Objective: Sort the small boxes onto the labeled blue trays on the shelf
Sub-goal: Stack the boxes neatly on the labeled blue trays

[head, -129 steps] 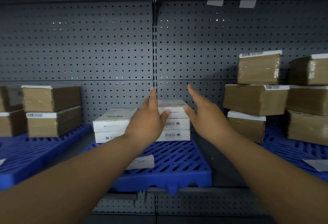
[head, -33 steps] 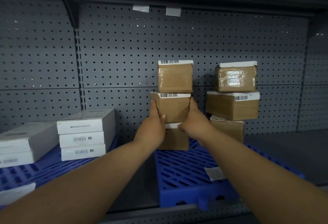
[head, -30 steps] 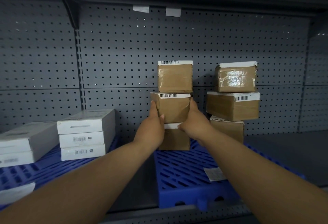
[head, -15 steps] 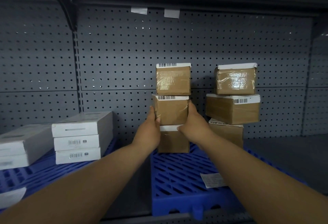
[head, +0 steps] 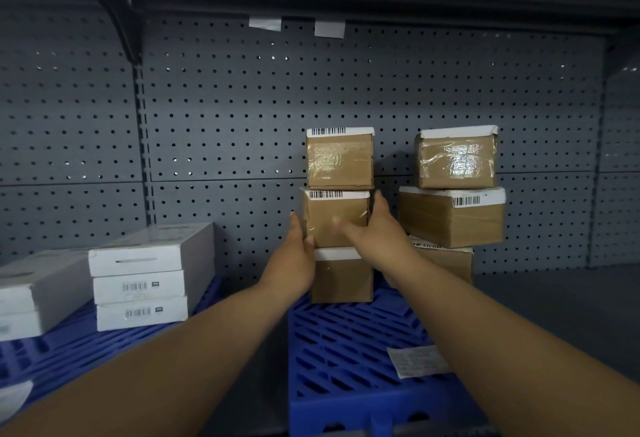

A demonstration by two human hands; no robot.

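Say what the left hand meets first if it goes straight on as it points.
Likely the pegboard wall behind; the left hand lies flat along the middle brown box's side. Depth unclear.

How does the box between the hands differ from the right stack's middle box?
The left middle box is narrower, barcode at its label's left, with left hand and right hand against its sides. The right middle box is wider, set askew, barcode at right. Both are brown, white-labelled.

You've got brown cardboard boxes (head: 455, 159) wrapped in glossy, crinkly tape, matt white boxes (head: 138, 286), slatted blue plastic trays (head: 346, 350), matt grey metal pegboard (head: 225, 118).
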